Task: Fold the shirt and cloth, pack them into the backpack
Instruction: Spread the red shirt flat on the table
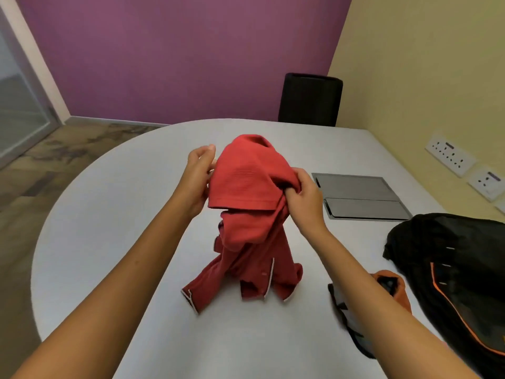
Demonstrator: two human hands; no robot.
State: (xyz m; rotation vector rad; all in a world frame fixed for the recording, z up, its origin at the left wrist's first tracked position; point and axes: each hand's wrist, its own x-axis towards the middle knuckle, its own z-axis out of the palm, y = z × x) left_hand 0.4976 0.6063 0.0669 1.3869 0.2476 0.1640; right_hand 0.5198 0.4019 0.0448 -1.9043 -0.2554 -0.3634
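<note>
One red shirt [246, 203] is gripped by both the left hand [198, 181] and right hand [303, 199], beside one backpack [451, 263].

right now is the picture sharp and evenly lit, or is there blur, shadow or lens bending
Head view: the wide lens bows the table edge and splays the forearms; the shirt and both hands, left and right, are fairly sharp; soft even light, a faint shadow under the shirt, dim corners; the backpack is dark, with little detail.
</note>
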